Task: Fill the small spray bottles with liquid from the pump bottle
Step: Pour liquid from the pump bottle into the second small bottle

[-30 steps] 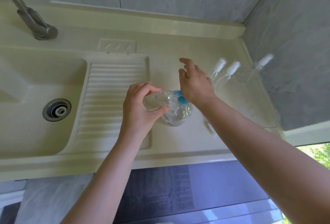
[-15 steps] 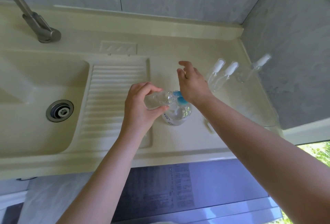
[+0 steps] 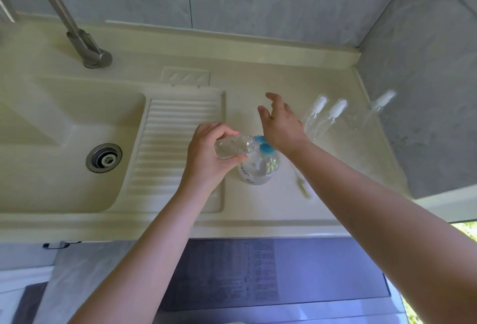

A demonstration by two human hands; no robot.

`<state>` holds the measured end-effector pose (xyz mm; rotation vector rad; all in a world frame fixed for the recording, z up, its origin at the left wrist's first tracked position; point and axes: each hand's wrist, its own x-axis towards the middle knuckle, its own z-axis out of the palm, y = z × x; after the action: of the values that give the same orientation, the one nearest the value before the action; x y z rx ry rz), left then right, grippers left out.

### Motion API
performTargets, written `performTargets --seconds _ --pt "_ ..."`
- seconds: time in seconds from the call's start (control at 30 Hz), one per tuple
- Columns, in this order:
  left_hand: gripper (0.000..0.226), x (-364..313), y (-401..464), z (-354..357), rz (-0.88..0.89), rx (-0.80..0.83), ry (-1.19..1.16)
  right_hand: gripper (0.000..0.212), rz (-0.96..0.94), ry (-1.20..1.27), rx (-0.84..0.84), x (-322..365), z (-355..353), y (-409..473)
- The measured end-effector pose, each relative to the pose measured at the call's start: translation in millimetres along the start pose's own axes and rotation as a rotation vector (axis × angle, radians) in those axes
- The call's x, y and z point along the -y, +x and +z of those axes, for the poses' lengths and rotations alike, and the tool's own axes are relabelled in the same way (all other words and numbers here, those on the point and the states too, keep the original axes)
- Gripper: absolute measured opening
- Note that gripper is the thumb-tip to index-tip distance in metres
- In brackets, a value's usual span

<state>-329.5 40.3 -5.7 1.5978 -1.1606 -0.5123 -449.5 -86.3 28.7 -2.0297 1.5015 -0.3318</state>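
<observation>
Here, mid-fill. Left hand (image 3: 206, 158) grips a small clear spray bottle (image 3: 233, 146), uncapped and tipped on its side, its mouth held right at the blue nozzle of the pump bottle (image 3: 259, 166), which stands on the cream counter (image 3: 271, 207) just right of the ribbed drainboard (image 3: 178, 143).

Right hand (image 3: 282, 127) sits over the blue pump head with the heel of the palm on or just above it; fingers spread and straight, holding nothing. Against the frames from a second ago, hands and bottles keep almost the same places; the fingers look a little more lifted and splayed. Likely between pump strokes, so filling goes on. Liquid level in the small bottle: cannot tell.

Three more spray bottles with white caps (image 3: 320, 105) lie near the wall to the right, well apart from the hands. What they contain is unreadable. Sink drain (image 3: 104, 158) and tap (image 3: 85, 47) to the left, unused.
</observation>
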Motion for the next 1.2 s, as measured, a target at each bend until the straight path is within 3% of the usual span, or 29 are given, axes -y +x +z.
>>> performTargets --seconds 0.13,0.33,0.53,0.7,0.97,1.2 --pt "0.047 -1 -1 2 -0.004 -0.016 0.029 0.044 -0.065 0.080 0.024 -3 -2 2" --pt "0.048 0 -6 4 -0.024 -0.028 0.067 0.042 -0.126 -0.052 -0.038 -4 6 -4" --pt "0.049 -2 -8 4 -0.039 -0.052 0.052 0.043 -0.118 0.125 0.041 -4 -1 6" --pt "0.050 3 -12 8 -0.060 -0.067 0.011 0.043 -0.149 -0.025 0.051 -5 5 1" --pt "0.044 -4 -15 7 -0.105 -0.058 0.009 0.044 -0.178 0.029 0.042 -2 -2 3" --pt "0.044 1 -14 10 -0.115 -0.068 -0.015 0.053 -0.210 -0.091 -0.005 1 6 0"
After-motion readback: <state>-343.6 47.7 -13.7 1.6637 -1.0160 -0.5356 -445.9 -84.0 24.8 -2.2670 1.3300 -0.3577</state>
